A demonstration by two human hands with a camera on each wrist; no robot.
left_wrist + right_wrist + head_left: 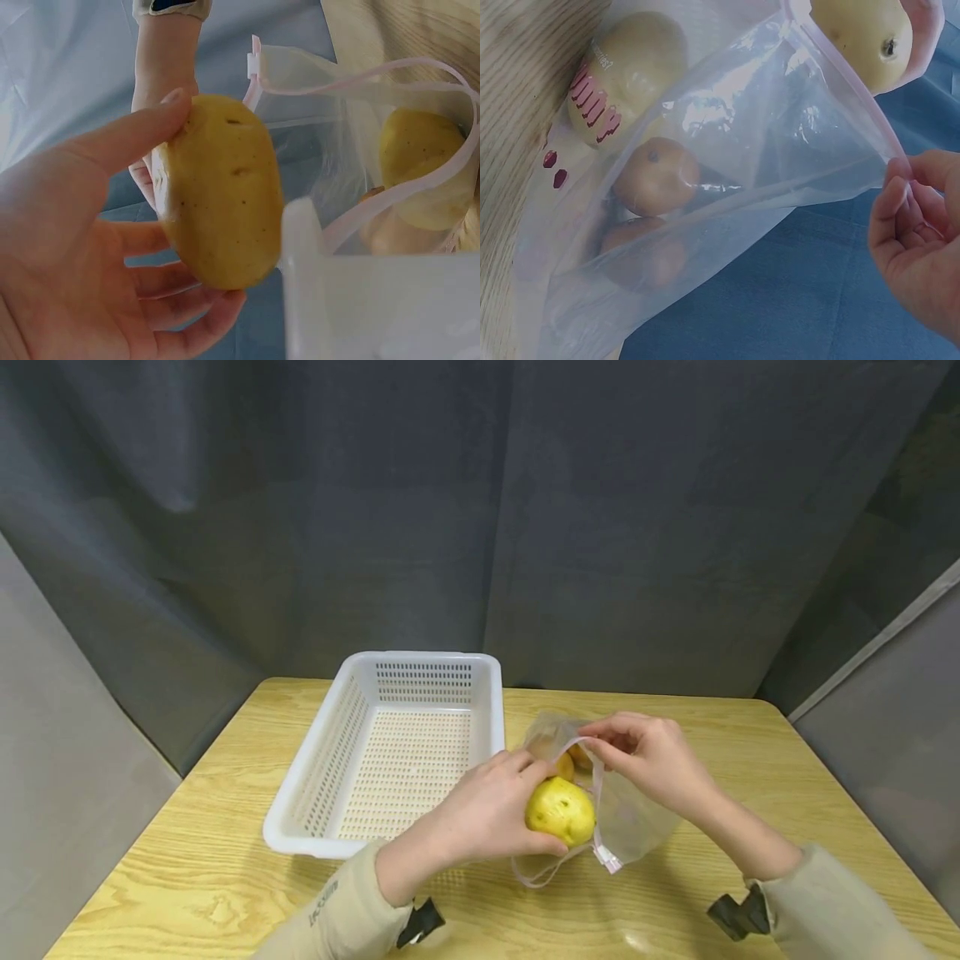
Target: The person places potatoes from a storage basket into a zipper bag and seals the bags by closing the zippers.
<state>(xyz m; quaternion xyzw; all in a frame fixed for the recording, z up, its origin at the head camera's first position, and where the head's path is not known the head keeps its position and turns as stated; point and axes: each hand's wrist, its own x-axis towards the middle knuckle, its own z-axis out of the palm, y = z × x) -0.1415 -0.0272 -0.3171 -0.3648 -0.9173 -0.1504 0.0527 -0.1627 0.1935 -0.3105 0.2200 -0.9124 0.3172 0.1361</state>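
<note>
My left hand [483, 814] grips a yellow potato [561, 812] between thumb and fingers, right at the mouth of a clear zip bag [637, 818]. Pinched in my right hand [660, 764] is the pink-edged rim of that bag, which keeps its mouth spread wide. Through the plastic, the right wrist view shows another potato [626, 82] and two small, round orange-brown items [656, 176], their kind unclear. A white slider [607, 858] sits at the near end of the zip. Pink print marks one side of the bag.
A white perforated plastic basket [300, 777] stands to the left of the bag, its right wall close by my left hand. Everything rests on a wood-grain table [187, 860]. Dark grey curtains [480, 527] hang behind it, with lighter panels at both sides.
</note>
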